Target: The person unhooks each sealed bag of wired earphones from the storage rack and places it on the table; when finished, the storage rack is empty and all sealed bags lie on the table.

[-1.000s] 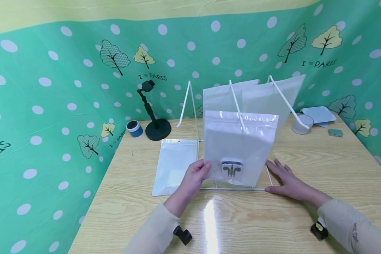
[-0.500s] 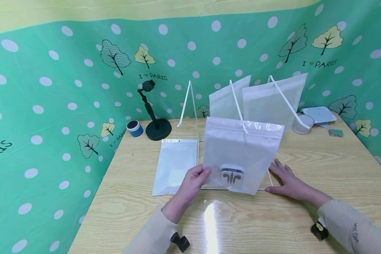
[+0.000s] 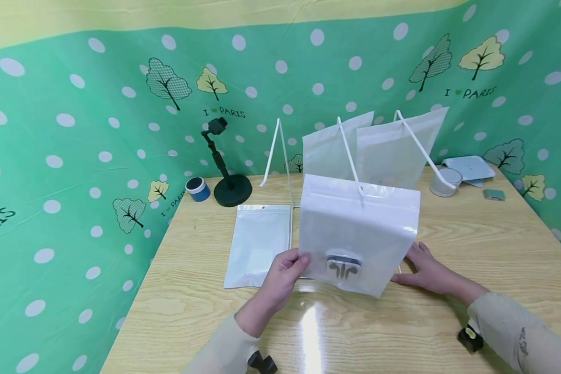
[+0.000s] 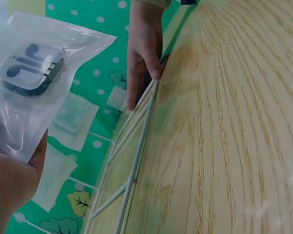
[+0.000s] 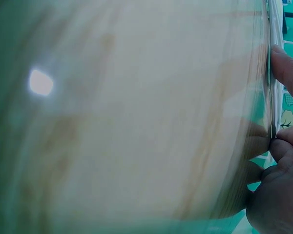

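A translucent white zip bag [image 3: 355, 223] with a pair of earphones in a clear case [image 3: 343, 266] inside is pinched at its lower left edge by my left hand [image 3: 280, 272]. Its top overlaps the tip of the middle hook [image 3: 348, 150] of a white wire display rack, and the hook end shows near the bag's top. My right hand [image 3: 425, 270] rests at the front right corner of the rack base, thumb on the corner and fingers extended, as the left wrist view shows on the base frame [image 4: 141, 131]. Two similar bags [image 3: 388, 156] hang behind.
Another zip bag [image 3: 262, 244] lies flat at the left of the rack, beside a bare hook [image 3: 272, 150]. Behind it are a blue-and-white jar [image 3: 198, 189] and a black stand [image 3: 234, 190]. A round container [image 3: 441, 184] and a small green item [image 3: 494, 195] lie at the back right.
My left hand has drawn the held bag downward and toward me, and its top has come to the middle hook's tip. The hanging bags have swung slightly. My right hand has stayed put.
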### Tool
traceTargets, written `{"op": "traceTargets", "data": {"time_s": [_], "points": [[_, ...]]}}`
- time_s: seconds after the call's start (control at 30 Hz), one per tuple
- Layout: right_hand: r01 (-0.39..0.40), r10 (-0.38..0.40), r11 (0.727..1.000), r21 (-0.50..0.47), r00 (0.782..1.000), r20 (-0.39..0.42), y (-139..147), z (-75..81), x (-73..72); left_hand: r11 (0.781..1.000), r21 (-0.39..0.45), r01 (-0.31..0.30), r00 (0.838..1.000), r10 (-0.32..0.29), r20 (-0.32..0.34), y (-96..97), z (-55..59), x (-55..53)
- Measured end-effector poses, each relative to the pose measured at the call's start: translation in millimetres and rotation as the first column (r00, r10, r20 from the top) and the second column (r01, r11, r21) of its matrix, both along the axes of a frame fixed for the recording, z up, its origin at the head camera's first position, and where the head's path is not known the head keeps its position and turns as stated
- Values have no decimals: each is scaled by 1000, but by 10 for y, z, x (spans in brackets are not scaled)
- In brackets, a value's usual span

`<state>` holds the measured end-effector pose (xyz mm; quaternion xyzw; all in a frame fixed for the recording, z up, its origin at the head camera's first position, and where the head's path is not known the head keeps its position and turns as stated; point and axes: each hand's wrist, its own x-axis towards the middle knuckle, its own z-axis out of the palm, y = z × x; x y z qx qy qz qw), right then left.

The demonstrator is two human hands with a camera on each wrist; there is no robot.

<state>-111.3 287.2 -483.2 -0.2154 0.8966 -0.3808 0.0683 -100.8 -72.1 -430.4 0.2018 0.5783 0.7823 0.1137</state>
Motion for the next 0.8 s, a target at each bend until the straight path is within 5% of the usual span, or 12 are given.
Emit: {"op": "traceTargets", "data": {"time_s": [0.47, 0.8], "points": [[-20, 19, 1000, -8, 993, -116, -4, -5, 0, 999, 39, 12, 998, -10, -59, -34, -9, 60], [-25, 25, 1000, 7, 998, -52, -1, -3, -4, 998, 58, 14, 986, -5, -166, -214, 204, 53]]}}
